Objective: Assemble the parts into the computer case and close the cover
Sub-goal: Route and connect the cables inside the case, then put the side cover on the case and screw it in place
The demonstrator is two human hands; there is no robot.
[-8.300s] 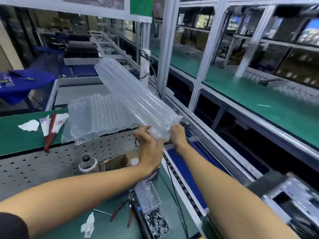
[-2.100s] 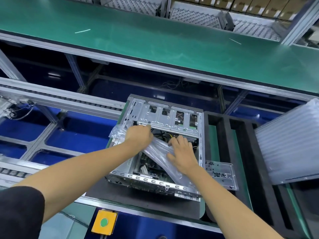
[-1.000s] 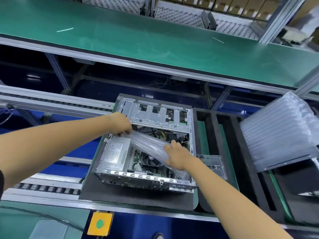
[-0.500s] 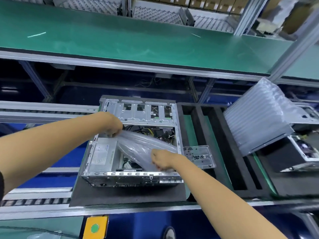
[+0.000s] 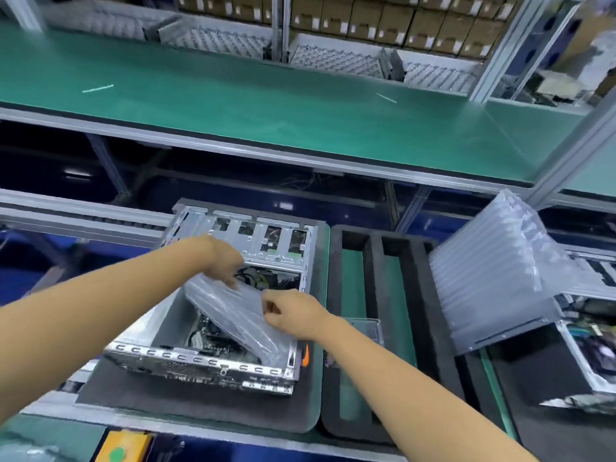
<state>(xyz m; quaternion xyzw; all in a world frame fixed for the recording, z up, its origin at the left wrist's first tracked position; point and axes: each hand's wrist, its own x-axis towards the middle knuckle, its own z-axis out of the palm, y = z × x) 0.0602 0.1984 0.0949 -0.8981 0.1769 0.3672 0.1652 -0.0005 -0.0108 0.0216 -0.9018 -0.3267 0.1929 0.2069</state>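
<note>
Factory line setting. Long green counter [image 5: 266, 111] runs across the top, grey metal edge. Behind it shelving with stacked cardboard boxes [image 5: 383, 25] and white perforated trays [image 5: 336, 60]. Aluminium frame posts [image 5: 496, 48] at right. Dark blue space underneath. Even overhead lighting.

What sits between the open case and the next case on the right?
In the head view, a black foam tray with empty slots lies between the open case and the neighbouring case.

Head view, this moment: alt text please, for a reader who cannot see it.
Both hands, left hand and right hand, hold a clear air-cushion sheet slanting into an open computer case that sits on a dark foam pad. Another air-cushion pack leans at the right.
</note>
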